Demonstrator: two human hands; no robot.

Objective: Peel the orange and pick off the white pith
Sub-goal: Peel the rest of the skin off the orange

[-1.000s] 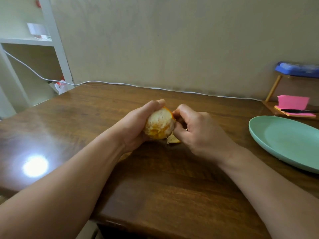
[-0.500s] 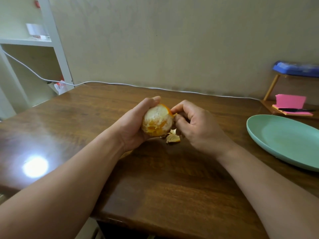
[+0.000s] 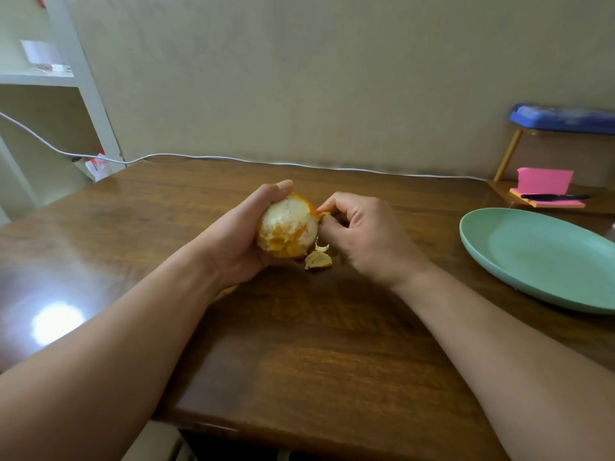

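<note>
Since a sec ago the right hand eases off the orange, now pinching a peel flap w/ thumb+finger, left hand wrapped round the fruit just above the table, well in from its edges, so imo tear slow n low.

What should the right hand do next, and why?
Probably pull the peel strip outward and down to tear it free. The right hand pinches that strip at the upper right edge of the orange, where rind remains attached, while the left hand grips the fruit. The near face already shows white pith, and peel scraps lie on the table beneath.
</note>
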